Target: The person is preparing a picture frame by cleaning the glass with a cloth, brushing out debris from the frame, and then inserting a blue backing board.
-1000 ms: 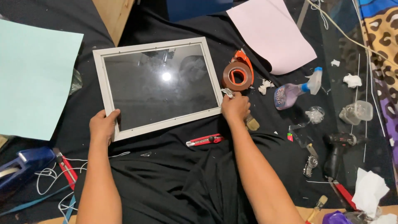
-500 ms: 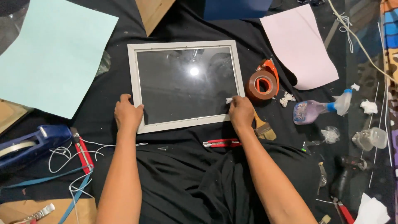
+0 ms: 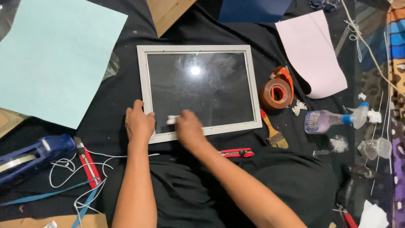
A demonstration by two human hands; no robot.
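Pressing the white picture frame [image 3: 198, 48] flat, the left hand [image 3: 139, 122] steadies its stiff rim while the right hand [image 3: 187, 126] pinches a white wad [image 3: 171, 119] on the fragile, slick glass [image 3: 198, 90].

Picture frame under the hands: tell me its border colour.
White, around dark glass; the picture frame shows clearly in the head view.

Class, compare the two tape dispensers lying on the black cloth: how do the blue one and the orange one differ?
The blue tape dispenser lies at the person's left and holds a pale roll; the orange tape dispenser lies right of the white picture frame and holds brown tape. The blue one looks longer and bulkier; the orange one is compact. Both rest untouched on the black cloth.
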